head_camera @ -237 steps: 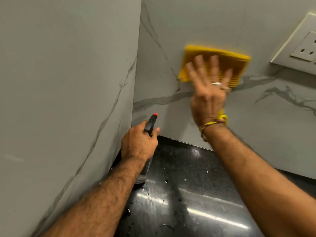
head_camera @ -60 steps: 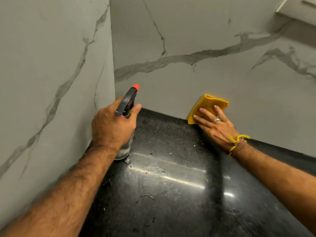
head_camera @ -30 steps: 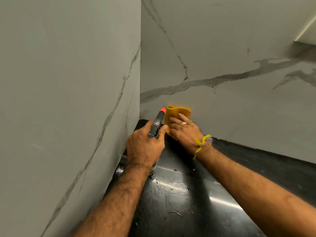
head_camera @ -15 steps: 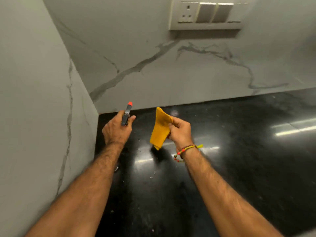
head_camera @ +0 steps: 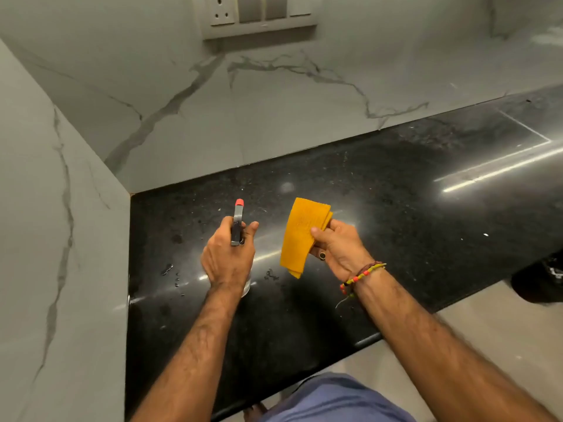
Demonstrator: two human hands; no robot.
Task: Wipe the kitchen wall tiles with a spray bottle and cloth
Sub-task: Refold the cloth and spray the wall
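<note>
My left hand (head_camera: pixel 227 257) grips a spray bottle (head_camera: pixel 237 222) with a black trigger head and a red nozzle tip, held upright over the black counter (head_camera: pixel 380 214). The bottle's clear body is mostly hidden under the hand. My right hand (head_camera: pixel 338 248) pinches a folded yellow cloth (head_camera: pixel 300 236) that hangs down above the counter, away from the wall. Grey marble-veined wall tiles (head_camera: pixel 274 111) rise behind the counter and along the left side (head_camera: pixel 61 239).
A switch and socket plate (head_camera: pixel 259 13) sits on the back wall at the top. Water drops lie on the counter near the bottle. The counter's front edge runs diagonally at the lower right, with pale floor (head_camera: pixel 487 330) beyond it and a dark object (head_camera: pixel 542 281) there.
The cloth has come off the bottom of the back wall and now hangs from my right hand over the counter. Both hands have pulled back from the corner, and the view has widened.
</note>
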